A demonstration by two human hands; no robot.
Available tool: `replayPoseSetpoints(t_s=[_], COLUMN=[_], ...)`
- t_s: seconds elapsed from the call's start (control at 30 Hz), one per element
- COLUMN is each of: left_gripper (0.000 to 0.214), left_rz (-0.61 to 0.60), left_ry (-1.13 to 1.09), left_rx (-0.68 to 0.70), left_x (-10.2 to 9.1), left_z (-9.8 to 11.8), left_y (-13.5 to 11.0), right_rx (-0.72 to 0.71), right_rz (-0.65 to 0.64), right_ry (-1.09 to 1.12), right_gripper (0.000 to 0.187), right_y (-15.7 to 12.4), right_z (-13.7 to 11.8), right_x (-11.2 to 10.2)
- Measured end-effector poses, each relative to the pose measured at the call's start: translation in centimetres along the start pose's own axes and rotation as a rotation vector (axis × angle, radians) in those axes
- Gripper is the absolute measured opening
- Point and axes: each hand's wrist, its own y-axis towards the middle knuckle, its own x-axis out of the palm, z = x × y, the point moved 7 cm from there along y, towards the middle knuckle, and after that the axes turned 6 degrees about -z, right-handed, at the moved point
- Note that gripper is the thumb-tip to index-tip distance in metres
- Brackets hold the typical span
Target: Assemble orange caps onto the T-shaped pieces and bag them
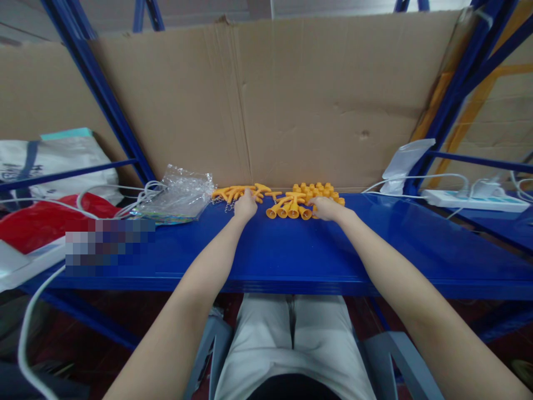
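Observation:
My left hand (246, 205) reaches to the yellow branch-like plastic pieces (233, 193) at the back of the blue table, its fingers curled in among them. Thin metal chains (229, 206) hang by these pieces. What the left fingers hold is hidden. My right hand (327, 209) is closed at the right end of a row of yellow horn-shaped pieces (293, 210), whose flared openings face me. Its fingertips pinch at a yellow piece there, partly covered by the hand. Behind it stand several small yellow knob-like pieces (318, 190) in tight rows.
A clear plastic bag (183, 191) and white cables (145, 191) lie left of the pieces. Further left are a red item (50, 219) and a cloth bag (54, 161). A white power strip (474, 200) lies right. Cardboard (333, 100) walls off the back of the blue table (287, 261).

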Motion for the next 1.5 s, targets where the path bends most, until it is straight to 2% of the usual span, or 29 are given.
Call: replayPoseSetpoints(t_s=[0.1, 0.27, 0.5, 0.7, 0.8, 0.9, 1.03, 1.3, 1.5], left_gripper=[0.027, 0.019, 0.016, 0.017, 0.025, 0.031, 0.03, 0.033, 0.028], left_rz=[-0.013, -0.124, -0.268, -0.328, -0.352, -0.356, -0.354, -0.271, -0.172], left_ry=[-0.198, -0.514, -0.645, -0.657, -0.676, -0.702, -0.707, -0.606, -0.411], left_rx=[0.015, -0.043, -0.067, -0.035, 0.008, 0.06, 0.099, 0.168, 0.249], left_x=[-0.2, 0.0, 0.9, 1.0, 0.8, 0.6, 0.8, 1.0, 0.1], left_z=[0.1, 0.7, 2.5, 3.0, 3.3, 3.9, 4.6, 4.7, 4.7], left_y=[0.1, -0.5, -1.7, -2.1, -2.2, -2.5, -2.8, -2.5, -2.3], right_rx=[0.002, 0.001, 0.001, -0.006, -0.013, -0.015, -0.012, -0.018, -0.022], right_rz=[-0.001, 0.001, -0.008, -0.01, -0.007, -0.004, 0.0, -0.002, 0.006], right_ry=[0.002, 0.003, 0.004, -0.001, -0.003, -0.004, 0.003, 0.012, -0.001], right_gripper=[0.051, 0.048, 0.048, 0.048, 0.049, 0.05, 0.049, 0.05, 0.05], right_y=[0.0, 0.0, 0.2, 0.3, 0.4, 0.6, 0.6, 0.3, 0.3], right_z=[-0.1, -0.1, 0.2, 0.2, 0.3, 0.4, 0.5, 0.2, 0.2], right_x=[0.0, 0.0, 0.3, 0.3, 0.4, 0.5, 0.5, 0.3, 0.3])
